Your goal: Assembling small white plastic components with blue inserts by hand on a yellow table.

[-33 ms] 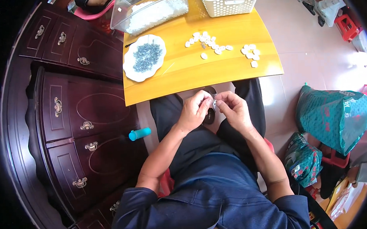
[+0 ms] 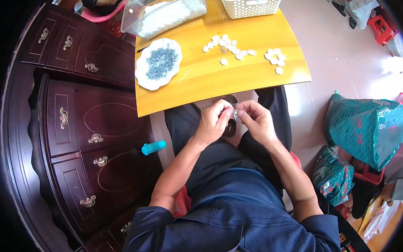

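Over my lap, just off the table's near edge, my left hand (image 2: 214, 122) and my right hand (image 2: 258, 123) meet with fingertips pinched. Between them shows a small white piece (image 2: 235, 112), partly hidden by the fingers; its exact kind is too small to tell. On the yellow wooden table (image 2: 200, 84) beyond lie a loose cluster of small white round pieces (image 2: 239, 56) and, farther right, a second group of such pieces (image 2: 281, 63). A white scalloped plate (image 2: 151, 84) at the left holds a heap of thin dark metal pins (image 2: 161, 63).
At the table's back stand a clear bin (image 2: 133, 21) of white pieces and a cream perforated basket (image 2: 253, 8). Dark wooden drawers (image 2: 108, 116) flank my left, with a turquoise bottle (image 2: 153, 147) beside them. Teal bags (image 2: 365, 124) and a red stool (image 2: 381, 31) are at right.
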### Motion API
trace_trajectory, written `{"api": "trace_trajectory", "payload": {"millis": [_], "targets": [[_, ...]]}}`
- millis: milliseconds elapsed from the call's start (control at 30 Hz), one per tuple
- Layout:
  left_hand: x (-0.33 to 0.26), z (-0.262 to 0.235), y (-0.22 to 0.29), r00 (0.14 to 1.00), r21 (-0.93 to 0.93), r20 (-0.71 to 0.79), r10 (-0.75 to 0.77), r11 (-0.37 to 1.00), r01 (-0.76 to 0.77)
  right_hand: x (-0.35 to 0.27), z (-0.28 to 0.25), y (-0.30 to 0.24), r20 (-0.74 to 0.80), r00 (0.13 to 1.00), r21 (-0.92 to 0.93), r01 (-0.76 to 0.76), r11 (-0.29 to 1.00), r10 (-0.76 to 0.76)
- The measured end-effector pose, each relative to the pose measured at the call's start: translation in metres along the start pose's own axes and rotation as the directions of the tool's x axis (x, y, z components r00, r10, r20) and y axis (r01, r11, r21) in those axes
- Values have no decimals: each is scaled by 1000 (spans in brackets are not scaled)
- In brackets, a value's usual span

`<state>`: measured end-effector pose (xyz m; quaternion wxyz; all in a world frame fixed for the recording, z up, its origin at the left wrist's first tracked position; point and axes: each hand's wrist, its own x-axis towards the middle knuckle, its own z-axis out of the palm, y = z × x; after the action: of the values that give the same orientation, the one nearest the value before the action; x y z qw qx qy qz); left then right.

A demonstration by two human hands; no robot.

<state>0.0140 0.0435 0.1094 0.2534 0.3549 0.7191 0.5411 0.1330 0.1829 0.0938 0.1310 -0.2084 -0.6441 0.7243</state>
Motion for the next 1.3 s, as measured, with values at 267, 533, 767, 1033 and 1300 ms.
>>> {"api": "trace_trajectory", "payload": {"millis": [267,533,767,1033,1300], "targets": [[1,1,-5,997,51,2,76,996,-76,0,1,3,-10,1000,-2,-18,1000,18],[-1,4,-1,999,90,-24,41,995,-39,0,4,8,-95,995,-5,25,1000,-25],[-2,7,-2,999,-12,-27,-31,999,31,-3,8,6,-148,985,-65,77,995,-86],[-3,3,-9,988,-177,18,-155,972,155,-2,8,4,-121,986,-88,108,990,-118],[-2,1,-1,991,-227,11,-133,965,132,0,9,7,-69,998,199,15,980,-1]]}}
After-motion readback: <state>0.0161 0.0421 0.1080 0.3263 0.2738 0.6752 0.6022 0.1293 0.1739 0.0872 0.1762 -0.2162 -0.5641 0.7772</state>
